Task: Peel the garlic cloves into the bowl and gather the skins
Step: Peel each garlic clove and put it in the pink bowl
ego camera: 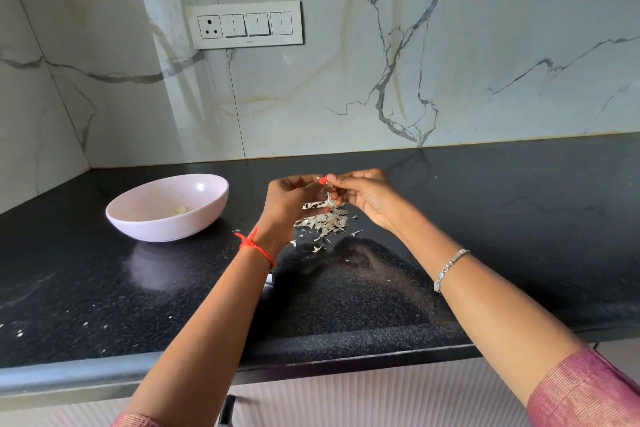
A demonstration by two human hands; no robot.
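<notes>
A pale pink bowl (pixel 166 208) stands on the black counter at the left, with a peeled garlic clove (pixel 180 209) lying inside it. To its right, a heap of papery garlic skins (pixel 329 222) lies on the counter. Both hands hover just above that heap, fingertips meeting. My left hand (pixel 294 199) and my right hand (pixel 363 194) pinch a small garlic clove (pixel 329 185) between them, mostly hidden by the fingers, with a shred of skin hanging from it.
The black speckled counter (pixel 485 218) runs along a marble wall and meets a corner at the left. A white switch panel (pixel 244 24) sits on the wall. Small skin flakes (pixel 317 248) are scattered near the heap. The counter's front edge (pixel 104 374) is close to me.
</notes>
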